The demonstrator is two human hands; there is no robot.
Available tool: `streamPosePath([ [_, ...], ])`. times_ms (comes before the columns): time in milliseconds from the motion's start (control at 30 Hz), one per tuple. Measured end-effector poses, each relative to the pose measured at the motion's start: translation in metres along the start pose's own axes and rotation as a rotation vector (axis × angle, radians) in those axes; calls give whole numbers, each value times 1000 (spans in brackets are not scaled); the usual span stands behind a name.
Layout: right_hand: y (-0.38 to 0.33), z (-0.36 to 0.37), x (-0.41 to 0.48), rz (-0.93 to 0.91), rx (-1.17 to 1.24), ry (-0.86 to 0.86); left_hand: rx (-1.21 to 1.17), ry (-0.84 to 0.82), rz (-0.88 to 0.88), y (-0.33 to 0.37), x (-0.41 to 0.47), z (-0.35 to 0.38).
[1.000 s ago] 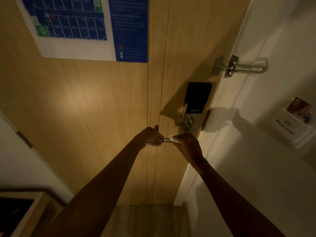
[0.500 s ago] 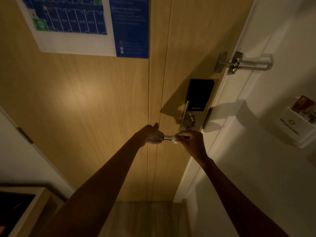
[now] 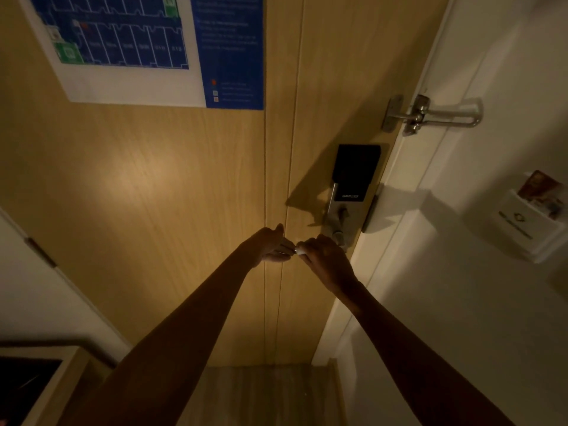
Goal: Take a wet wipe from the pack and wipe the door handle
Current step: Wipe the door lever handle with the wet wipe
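Where the wooden door [image 3: 147, 210] fills most of the head view, we find a floor-plan notice [image 3: 147, 47] fixed to its upper part and a white frame [image 3: 408, 192] along its right edge, with the white wall [image 3: 461, 302] beyond. On that wall sits a card holder [image 3: 528, 222] with a card standing in it. Bridging door and frame near the top is a metal swing guard [image 3: 430, 116]. Below it we see the smart lock [image 3: 353, 176] — a black panel above a metal plate — mounted close to the door's edge.

Both of our forearms reach in from the bottom of the view and meet just below the lock. The door handle [image 3: 336, 233] is almost wholly covered here; only its base at the lock plate shows. Our right hand [image 3: 325, 259] is curled closed over the lever near the lock, with a small white edge of the wet wipe [image 3: 298, 251] showing at its fingers. Our left hand [image 3: 273, 247] is closed around the lever's free end, touching the right hand — the wipe lies between the two.
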State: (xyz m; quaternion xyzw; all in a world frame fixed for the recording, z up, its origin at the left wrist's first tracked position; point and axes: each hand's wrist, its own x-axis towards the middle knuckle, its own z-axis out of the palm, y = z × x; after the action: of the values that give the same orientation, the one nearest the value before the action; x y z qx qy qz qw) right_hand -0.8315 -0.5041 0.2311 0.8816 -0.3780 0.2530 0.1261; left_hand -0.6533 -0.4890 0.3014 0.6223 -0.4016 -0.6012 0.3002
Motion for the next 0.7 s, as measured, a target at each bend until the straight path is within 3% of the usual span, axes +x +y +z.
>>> streamPosePath([
  [167, 46, -22, -29, 58, -38, -12, -26, 25, -10, -1, 1, 2],
  [500, 4, -7, -1, -10, -44, -90, -24, 45, 19, -2, -8, 6],
  [700, 14, -40, -10, 198, 108, -20, 90, 79, 71, -7, -25, 9],
])
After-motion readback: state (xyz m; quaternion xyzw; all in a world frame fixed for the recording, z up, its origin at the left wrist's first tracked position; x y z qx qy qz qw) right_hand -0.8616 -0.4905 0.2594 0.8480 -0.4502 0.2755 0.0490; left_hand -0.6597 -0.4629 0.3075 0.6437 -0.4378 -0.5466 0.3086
